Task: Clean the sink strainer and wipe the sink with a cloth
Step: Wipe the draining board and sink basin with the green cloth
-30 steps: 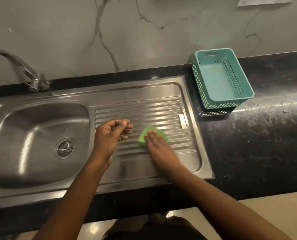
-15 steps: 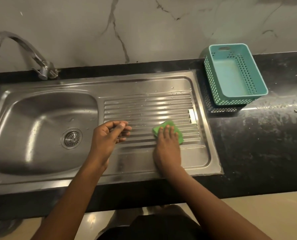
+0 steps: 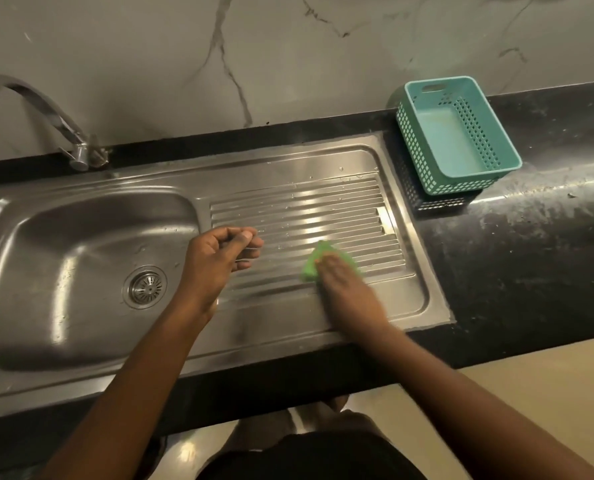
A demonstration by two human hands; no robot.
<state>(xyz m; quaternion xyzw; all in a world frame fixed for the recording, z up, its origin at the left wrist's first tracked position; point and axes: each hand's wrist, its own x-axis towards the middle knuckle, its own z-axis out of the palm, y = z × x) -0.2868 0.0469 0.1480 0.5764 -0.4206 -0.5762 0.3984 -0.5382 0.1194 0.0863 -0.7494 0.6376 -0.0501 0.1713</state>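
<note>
Head view: right hand presses flat on crumpled green cloth right of the round steel strainer; left hand loosely curled, grasping nothing.

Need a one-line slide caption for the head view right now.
Right hand presses a green cloth onto the sink's ribbed drainboard; left hand hovers loosely curled beside it.

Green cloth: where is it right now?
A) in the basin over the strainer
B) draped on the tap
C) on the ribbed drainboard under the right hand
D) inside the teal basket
C: the green cloth lies on the ribbed drainboard, pressed flat beneath the right hand.
</note>
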